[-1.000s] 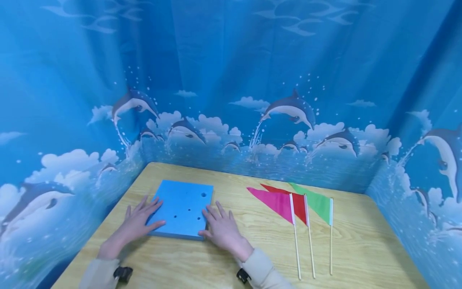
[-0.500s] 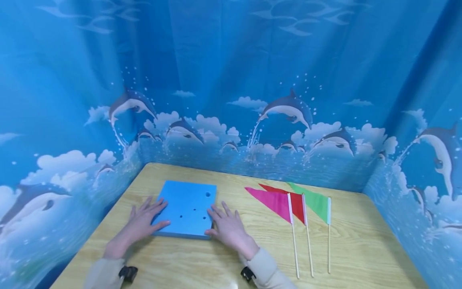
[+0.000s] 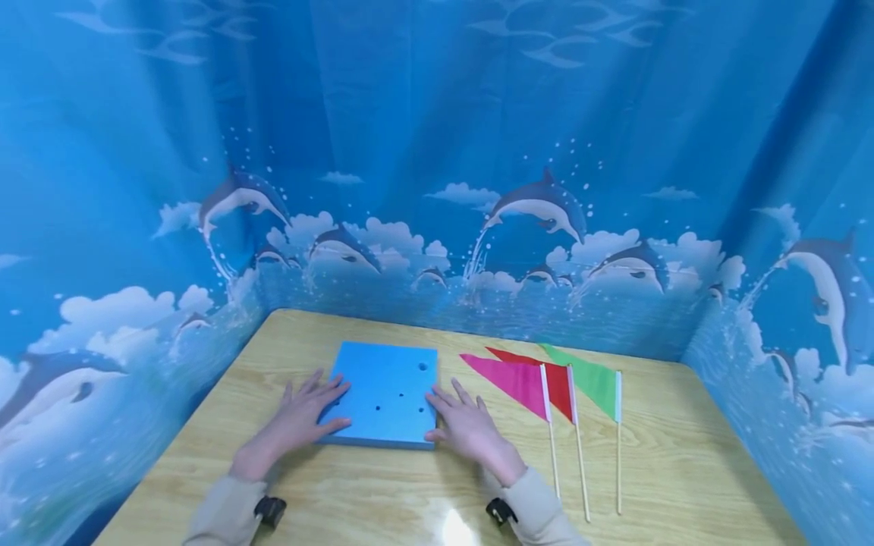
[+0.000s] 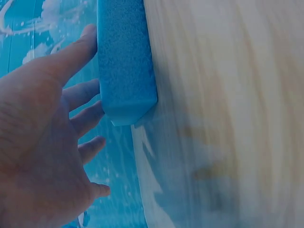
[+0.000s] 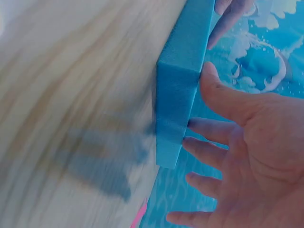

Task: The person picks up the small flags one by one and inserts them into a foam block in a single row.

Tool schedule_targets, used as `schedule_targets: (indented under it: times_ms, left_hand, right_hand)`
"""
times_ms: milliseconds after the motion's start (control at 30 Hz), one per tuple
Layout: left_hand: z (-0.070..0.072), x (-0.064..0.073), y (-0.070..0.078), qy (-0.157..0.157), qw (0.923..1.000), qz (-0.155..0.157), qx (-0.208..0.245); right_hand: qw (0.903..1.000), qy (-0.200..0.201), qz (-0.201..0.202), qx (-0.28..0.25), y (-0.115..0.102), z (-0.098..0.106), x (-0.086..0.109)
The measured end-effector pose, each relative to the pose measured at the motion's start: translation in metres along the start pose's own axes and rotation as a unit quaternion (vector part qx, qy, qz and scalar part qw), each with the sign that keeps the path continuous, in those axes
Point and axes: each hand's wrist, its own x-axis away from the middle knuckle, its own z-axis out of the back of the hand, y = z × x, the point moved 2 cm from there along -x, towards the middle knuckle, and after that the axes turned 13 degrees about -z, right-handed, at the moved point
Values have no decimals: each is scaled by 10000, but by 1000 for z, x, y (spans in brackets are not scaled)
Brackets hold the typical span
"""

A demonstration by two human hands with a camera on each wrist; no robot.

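A flat blue foam block with several small holes in its top lies on the wooden table. My left hand is at its left side, with fingertips and thumb on that edge. On the opposite side, my right hand touches the right edge with fingers spread. The left wrist view has the left hand with extended fingers beside the block's thick side. In the right wrist view the right hand's fingertips meet the block's edge. Neither hand curls round it.
Right of the block, a pink flag, a red flag and a green flag lie on the table, sticks toward me. A blue dolphin-print curtain encloses the table's back and sides.
The blue foam block has slid to the right across the table, nearer the flags, with both hands moving along at its sides. The flags stay in place.
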Motion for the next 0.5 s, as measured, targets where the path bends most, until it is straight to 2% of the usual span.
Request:
schedule_targets:
  times_ms: [133, 367, 500]
  left_hand:
    - [-9, -10, 8, 26, 9998, -182, 93]
    - [-22, -31, 22, -428, 9990, -67, 142]
    - [-31, -42, 33, -573, 9980, -192, 204]
  right_hand:
    - [9999, -36, -66, -119, 15, 6, 5]
    - [9993, -26, -251, -270, 44, 13, 14]
    - [9988, 7, -395, -282, 61, 19, 22]
